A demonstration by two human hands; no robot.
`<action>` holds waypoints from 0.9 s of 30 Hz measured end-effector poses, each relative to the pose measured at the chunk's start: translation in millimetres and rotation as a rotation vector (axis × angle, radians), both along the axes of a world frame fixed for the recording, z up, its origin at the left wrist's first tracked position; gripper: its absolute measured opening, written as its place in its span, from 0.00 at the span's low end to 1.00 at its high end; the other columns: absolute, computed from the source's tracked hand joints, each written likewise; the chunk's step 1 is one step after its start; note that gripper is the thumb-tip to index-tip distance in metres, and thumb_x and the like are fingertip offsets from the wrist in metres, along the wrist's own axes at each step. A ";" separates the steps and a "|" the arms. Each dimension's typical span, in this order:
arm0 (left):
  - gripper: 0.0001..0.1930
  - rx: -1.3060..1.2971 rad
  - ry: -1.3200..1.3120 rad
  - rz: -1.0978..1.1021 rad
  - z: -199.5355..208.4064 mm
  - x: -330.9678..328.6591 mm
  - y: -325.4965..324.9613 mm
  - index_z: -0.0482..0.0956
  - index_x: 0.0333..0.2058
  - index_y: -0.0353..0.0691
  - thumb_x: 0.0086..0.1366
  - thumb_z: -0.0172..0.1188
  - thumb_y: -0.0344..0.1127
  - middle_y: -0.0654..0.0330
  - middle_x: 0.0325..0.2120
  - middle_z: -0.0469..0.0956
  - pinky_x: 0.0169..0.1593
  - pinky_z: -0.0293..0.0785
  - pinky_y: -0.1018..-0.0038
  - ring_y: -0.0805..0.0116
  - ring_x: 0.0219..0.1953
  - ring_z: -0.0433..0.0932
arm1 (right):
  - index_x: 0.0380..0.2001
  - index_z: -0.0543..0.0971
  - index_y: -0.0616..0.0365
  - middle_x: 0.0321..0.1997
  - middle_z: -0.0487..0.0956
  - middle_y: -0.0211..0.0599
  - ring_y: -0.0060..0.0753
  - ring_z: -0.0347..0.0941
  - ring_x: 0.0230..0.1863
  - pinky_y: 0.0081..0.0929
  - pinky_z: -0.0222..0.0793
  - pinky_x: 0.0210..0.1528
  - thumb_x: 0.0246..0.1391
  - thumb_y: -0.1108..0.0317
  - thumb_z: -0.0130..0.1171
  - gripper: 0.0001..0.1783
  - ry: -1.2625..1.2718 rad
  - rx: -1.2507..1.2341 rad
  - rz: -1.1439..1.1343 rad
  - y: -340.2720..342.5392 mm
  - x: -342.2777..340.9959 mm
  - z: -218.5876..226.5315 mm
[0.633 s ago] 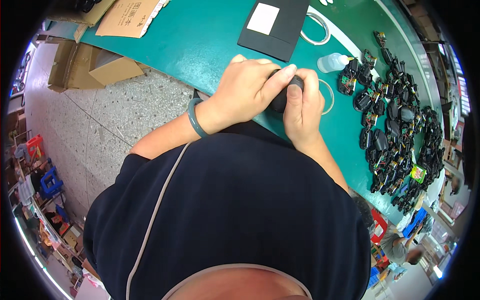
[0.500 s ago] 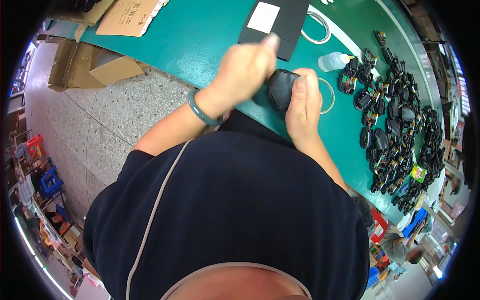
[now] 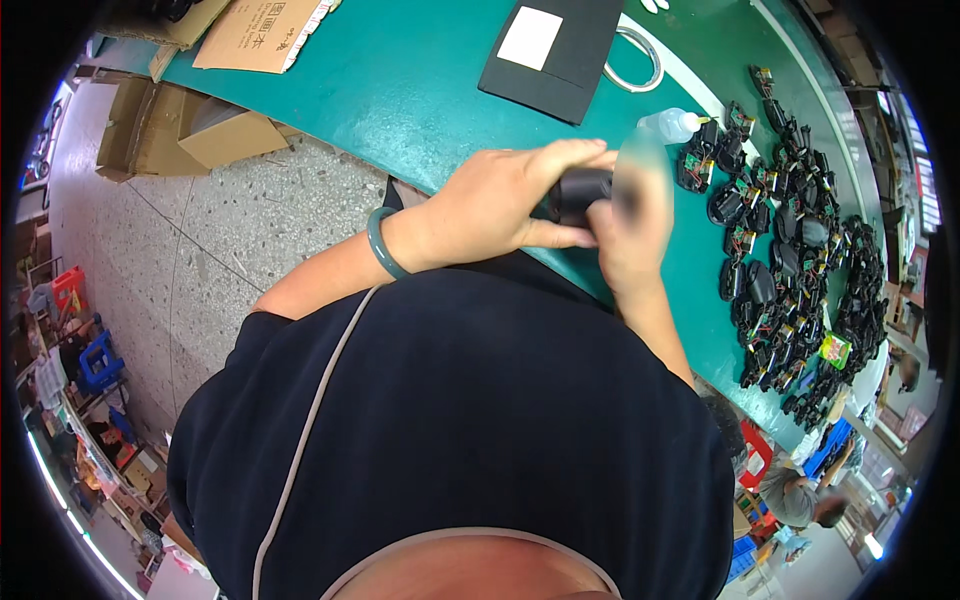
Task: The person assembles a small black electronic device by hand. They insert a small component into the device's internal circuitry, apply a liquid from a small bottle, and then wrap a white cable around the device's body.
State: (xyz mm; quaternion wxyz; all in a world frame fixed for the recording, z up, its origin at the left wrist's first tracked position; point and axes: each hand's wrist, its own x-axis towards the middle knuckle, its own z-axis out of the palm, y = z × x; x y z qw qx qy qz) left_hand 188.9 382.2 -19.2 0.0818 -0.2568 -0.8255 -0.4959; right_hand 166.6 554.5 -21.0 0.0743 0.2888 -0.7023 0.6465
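By the near edge of the surface, the left hand's fingers grip a black thing, but the right hand's are too blurry to tell.

A green table bears black devices, a bottle, cardboard.

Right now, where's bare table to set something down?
Table: between brown cardboard and black folder; smaller patch between right hand and black parts. Crowded: right side, those parts.
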 end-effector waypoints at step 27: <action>0.33 0.076 -0.300 -0.161 15.6 -2.4 -0.3 0.68 0.36 0.40 0.43 0.73 0.58 0.62 0.19 0.71 0.25 0.68 0.75 0.70 0.21 0.73 | 0.37 0.74 0.56 0.32 0.75 0.32 0.25 0.72 0.35 0.27 0.68 0.42 0.60 0.43 0.50 0.25 -1.014 -0.702 0.037 1.3 10.3 -16.7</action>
